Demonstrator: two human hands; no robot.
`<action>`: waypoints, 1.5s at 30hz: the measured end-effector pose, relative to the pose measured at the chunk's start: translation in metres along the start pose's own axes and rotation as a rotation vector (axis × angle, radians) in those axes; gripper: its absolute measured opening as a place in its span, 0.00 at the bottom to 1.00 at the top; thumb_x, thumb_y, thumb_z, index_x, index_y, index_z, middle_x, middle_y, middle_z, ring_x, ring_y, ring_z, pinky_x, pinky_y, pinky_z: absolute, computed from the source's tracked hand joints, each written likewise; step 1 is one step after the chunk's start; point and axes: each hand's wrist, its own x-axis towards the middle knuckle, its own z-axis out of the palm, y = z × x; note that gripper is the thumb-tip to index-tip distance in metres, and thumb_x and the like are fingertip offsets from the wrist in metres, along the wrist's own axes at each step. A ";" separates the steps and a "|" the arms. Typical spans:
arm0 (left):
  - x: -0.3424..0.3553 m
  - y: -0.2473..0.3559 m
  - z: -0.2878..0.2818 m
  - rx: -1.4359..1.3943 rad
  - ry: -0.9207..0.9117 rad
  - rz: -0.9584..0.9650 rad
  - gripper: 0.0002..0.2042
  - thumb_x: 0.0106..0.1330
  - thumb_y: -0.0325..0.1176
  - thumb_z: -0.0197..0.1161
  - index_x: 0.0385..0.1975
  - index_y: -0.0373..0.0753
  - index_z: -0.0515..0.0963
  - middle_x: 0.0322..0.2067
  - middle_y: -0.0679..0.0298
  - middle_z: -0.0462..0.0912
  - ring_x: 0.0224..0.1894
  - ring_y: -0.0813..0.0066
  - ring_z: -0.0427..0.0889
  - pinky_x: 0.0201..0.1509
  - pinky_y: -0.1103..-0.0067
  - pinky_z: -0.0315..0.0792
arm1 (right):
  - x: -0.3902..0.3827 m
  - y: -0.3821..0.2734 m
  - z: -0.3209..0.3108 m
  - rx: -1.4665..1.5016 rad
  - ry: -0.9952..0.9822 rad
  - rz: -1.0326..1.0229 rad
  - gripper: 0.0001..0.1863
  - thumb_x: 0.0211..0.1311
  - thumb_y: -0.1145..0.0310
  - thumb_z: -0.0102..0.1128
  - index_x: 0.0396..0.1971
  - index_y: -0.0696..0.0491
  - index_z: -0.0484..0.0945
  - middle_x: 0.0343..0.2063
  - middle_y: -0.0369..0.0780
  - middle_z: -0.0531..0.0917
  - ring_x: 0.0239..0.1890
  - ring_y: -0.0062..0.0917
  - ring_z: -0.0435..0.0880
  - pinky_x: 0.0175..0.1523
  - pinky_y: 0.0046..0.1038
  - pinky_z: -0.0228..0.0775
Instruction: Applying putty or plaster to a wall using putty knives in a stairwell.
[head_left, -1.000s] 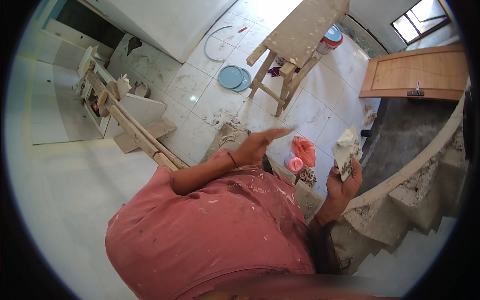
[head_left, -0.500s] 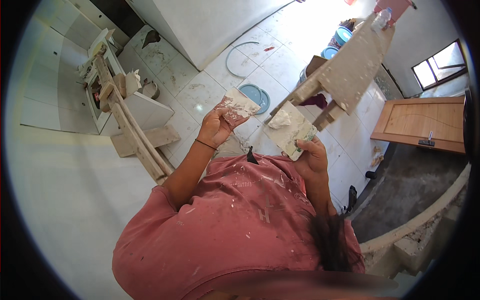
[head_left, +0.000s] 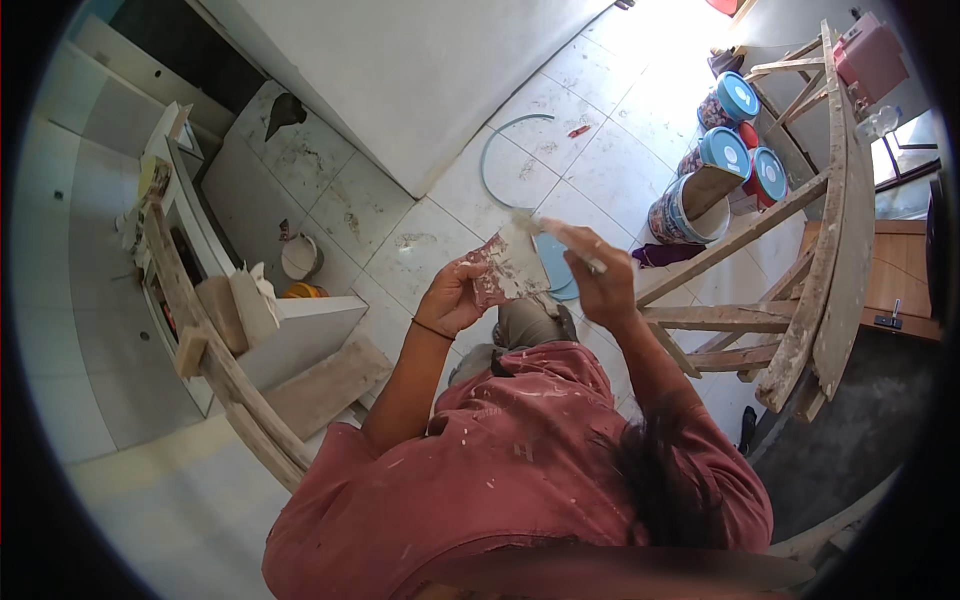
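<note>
My left hand (head_left: 455, 295) is closed on the near left edge of a flat putty scraper (head_left: 520, 262), reddish and smeared with white putty. My right hand (head_left: 603, 275), slightly blurred, is up at the scraper's far right corner. Its fingers are closed round a second pale scraper (head_left: 526, 222), seen nearly edge-on, so little of its face shows. The two scrapers meet or overlap near that corner; whether they touch is hard to tell. Below them is my trouser leg, with a pale blue round lid (head_left: 556, 262) on the floor beyond.
On the right stands a wooden trestle bench (head_left: 820, 270), with several printed buckets (head_left: 675, 215) with blue lids behind it. A long plank (head_left: 205, 310) leans along the left, near a white counter (head_left: 320, 315). A white wall corner (head_left: 415, 185) juts in ahead.
The view has turned and moved, bringing the buckets into sight. My right hand has risen and moved in toward the left scraper, tipping its own scraper from flat to edge-on.
</note>
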 end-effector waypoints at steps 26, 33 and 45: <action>0.002 0.339 -0.051 0.173 0.337 -0.122 0.28 0.64 0.21 0.55 0.65 0.38 0.59 0.55 0.55 0.73 0.57 0.57 0.74 0.63 0.57 0.68 | 0.262 0.270 0.369 0.911 0.539 0.929 0.16 0.54 0.80 0.61 0.45 0.57 0.79 0.38 0.43 0.84 0.39 0.34 0.85 0.42 0.32 0.78; 0.028 0.389 -0.036 0.119 0.079 -0.429 0.27 0.66 0.23 0.55 0.65 0.33 0.58 0.57 0.52 0.72 0.59 0.57 0.73 0.63 0.59 0.68 | 0.307 0.115 0.391 0.013 0.607 0.045 0.25 0.50 0.80 0.60 0.53 0.61 0.74 0.48 0.51 0.77 0.52 0.44 0.79 0.55 0.38 0.74; 0.011 0.419 -0.007 0.205 0.038 -0.445 0.28 0.64 0.24 0.57 0.65 0.32 0.57 0.55 0.52 0.72 0.57 0.57 0.75 0.62 0.59 0.69 | 0.334 0.081 0.416 0.074 0.710 0.136 0.28 0.49 0.82 0.56 0.55 0.66 0.70 0.50 0.55 0.74 0.56 0.51 0.73 0.63 0.43 0.66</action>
